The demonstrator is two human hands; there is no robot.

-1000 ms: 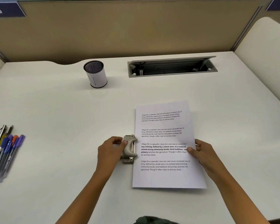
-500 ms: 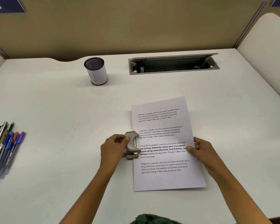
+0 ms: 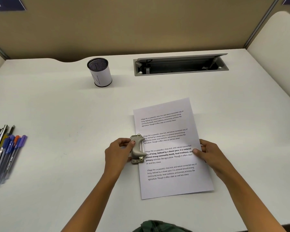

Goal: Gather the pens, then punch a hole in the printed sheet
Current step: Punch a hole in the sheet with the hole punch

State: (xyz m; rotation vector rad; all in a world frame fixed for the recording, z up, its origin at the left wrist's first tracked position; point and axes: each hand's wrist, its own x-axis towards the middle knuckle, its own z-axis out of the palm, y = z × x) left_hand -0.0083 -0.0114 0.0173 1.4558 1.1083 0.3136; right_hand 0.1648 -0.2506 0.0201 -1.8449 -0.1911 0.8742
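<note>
A white printed sheet [image 3: 172,185] with blocks of text lies on the white desk, turned slightly anticlockwise. A grey metal hole punch [image 3: 137,149] sits over the sheet's left edge at mid height. My left hand [image 3: 119,153] grips the punch from its left side, thumb on the handle. My right hand [image 3: 208,154] pinches the sheet's right edge, thumb on top of the paper. Several pens [image 3: 5,153], blue, purple, orange and black, lie side by side at the desk's far left.
A mesh pen cup [image 3: 100,72] wrapped in white paper stands upright at the back, nothing showing above its rim. An open cable tray [image 3: 181,66] is sunk into the desk at the back right. Beige partition walls enclose the desk. Green fabric [image 3: 157,226] shows at the bottom edge.
The sheet has slid left and rotated a little anticlockwise, so its left edge now lies inside the punch's mouth. Both hands kept their grips.
</note>
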